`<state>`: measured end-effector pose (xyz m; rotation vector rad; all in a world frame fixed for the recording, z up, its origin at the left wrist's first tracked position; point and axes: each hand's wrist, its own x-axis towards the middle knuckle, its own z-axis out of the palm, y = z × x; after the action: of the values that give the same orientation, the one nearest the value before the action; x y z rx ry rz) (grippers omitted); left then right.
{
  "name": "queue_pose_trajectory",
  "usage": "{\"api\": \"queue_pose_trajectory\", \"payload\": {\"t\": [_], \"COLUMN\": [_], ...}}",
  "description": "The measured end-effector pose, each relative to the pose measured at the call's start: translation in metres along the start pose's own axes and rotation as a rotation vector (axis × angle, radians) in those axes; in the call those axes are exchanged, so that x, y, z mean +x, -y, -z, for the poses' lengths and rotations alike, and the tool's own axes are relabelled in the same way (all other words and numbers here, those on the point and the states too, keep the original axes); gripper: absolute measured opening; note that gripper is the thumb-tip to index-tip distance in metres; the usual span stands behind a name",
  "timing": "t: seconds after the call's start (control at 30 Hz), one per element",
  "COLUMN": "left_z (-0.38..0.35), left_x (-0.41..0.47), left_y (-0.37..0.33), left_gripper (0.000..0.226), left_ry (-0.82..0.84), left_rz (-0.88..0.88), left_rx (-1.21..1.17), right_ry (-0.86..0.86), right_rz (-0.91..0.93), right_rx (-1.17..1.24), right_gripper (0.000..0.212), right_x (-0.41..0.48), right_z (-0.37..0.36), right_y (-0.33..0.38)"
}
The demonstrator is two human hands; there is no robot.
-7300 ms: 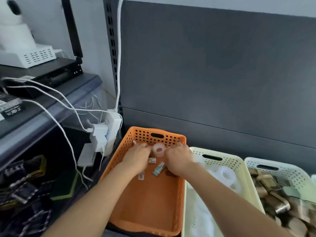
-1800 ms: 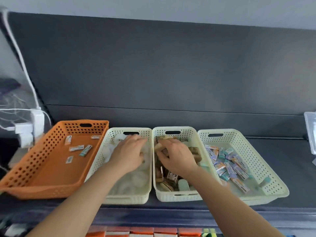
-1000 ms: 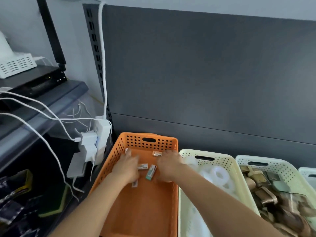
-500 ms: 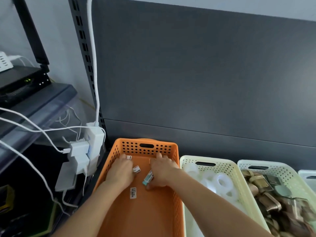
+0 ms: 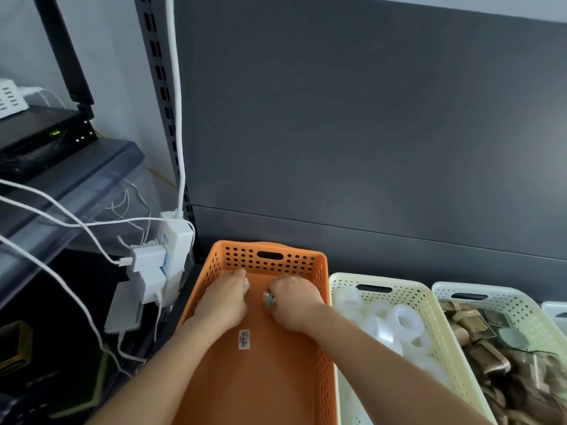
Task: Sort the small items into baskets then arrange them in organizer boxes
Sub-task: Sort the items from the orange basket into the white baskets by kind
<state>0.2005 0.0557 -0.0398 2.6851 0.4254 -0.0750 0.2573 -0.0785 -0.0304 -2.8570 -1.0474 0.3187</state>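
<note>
sorting bench, both hands in the orange basket

orange basket (image 5: 294,262) sits leftmost on the dark shelf, its far end with the handle slot against the back panel (image 5: 368,133). both hands are inside it, near the far end, knuckles up.

left hand (image 5: 222,302): fingers curled down, gripping a small white item (image 5: 246,285) that pokes out at the fingertips. how much of it the hand covers cannot be told.

right hand (image 5: 293,305): fingers curled, pinching a small teal item (image 5: 270,299) on the side facing the left hand. the two hands are close together but not touching.

a labelled item (image 5: 244,339), white with a barcode, lies flat on the basket floor between the forearms, nearer the person than the hands.

just right of the orange basket: cream basket (image 5: 377,279) holding clear tape rolls (image 5: 405,320). next right: white basket (image 5: 478,288) filled with brown items (image 5: 491,369).

left of the orange basket: white power strip (image 5: 175,240) with plugs and white cables.
</note>
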Motion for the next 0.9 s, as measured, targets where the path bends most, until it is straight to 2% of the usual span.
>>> {"api": "queue_pose_trajectory", "payload": {"t": [0.1, 0.23, 0.37, 0.63, 0.77, 0.9], "left_z": [0.014, 0.03, 0.023, -0.032, -0.065, -0.1], "left_x": [-0.006, -0.022, -0.039, -0.084, -0.116, -0.142], "left_y": [-0.02, -0.062, -0.119, -0.252, -0.319, -0.381], "left_gripper": [0.052, 0.042, 0.038, 0.022, 0.02, 0.022], "left_ry": [-0.049, -0.179, -0.212, -0.141, -0.117, -0.101], "left_rz": [-0.041, -0.117, -0.206, -0.389, -0.448, -0.51], "left_rx": [-0.072, -0.214, -0.347, -0.413, -0.389, -0.319], "right_ry": [-0.211, -0.511, -0.673, -0.8, -0.781, -0.759], "right_rz": [-0.045, -0.115, -0.203, -0.359, -0.414, -0.462], "right_rx": [0.22, 0.42, 0.53, 0.517, 0.494, 0.451], "right_gripper": [0.027, 0.026, 0.023, 0.025, 0.032, 0.031], "right_x": [-0.016, -0.052, -0.104, -0.233, -0.3, -0.351], "right_z": [0.012, 0.031, 0.046, 0.047, 0.047, 0.042], "right_y": [-0.007, -0.031, -0.067, -0.166, -0.215, -0.263]}}
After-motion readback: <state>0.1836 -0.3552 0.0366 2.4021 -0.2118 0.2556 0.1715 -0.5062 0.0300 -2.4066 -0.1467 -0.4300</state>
